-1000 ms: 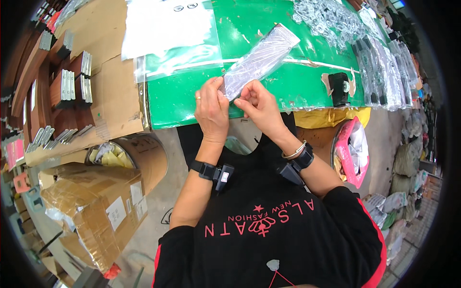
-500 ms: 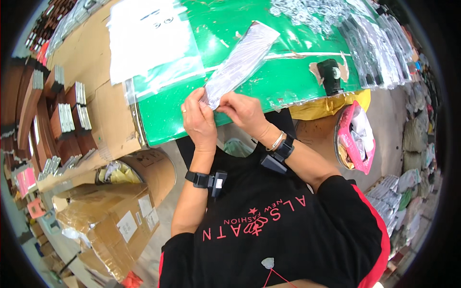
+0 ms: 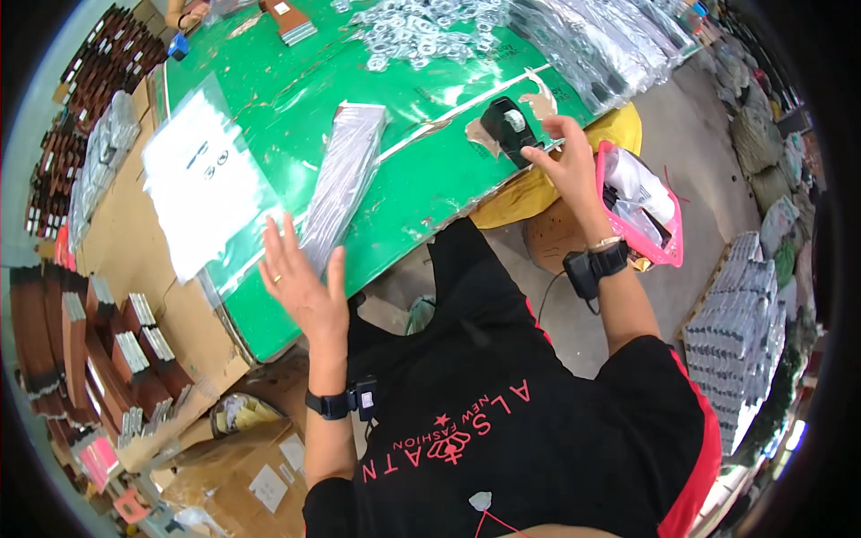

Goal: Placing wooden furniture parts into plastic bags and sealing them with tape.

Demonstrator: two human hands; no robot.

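A long, flat piece in a clear plastic sleeve (image 3: 345,175) lies on the green tabletop (image 3: 404,188). Over its near end is my left hand (image 3: 305,291), fingers spread and gripping nothing; whether the palm touches the sleeve I cannot tell. My right hand (image 3: 574,170) is at the table's front edge, thumb and fingers apart and nothing held. Its fingertips are close beside a small black object with a pale round part (image 3: 511,125), possibly a tape dispenser. To the left lies a stack of white and clear plastic bags (image 3: 193,179).
Small clear-wrapped fittings (image 3: 430,31) are heaped at the back, beside long plastic-wrapped packs (image 3: 601,49). A brown piece with a silver end (image 3: 289,22) lies farther off. Another person's hand (image 3: 186,16) shows far left. A pink-rimmed bin (image 3: 646,202) stands right, brown bars (image 3: 108,359) left.
Both hands have let go of the sleeved piece. My right hand has moved right to the black object; my left has opened. The view has shifted, showing more of the table's far side.
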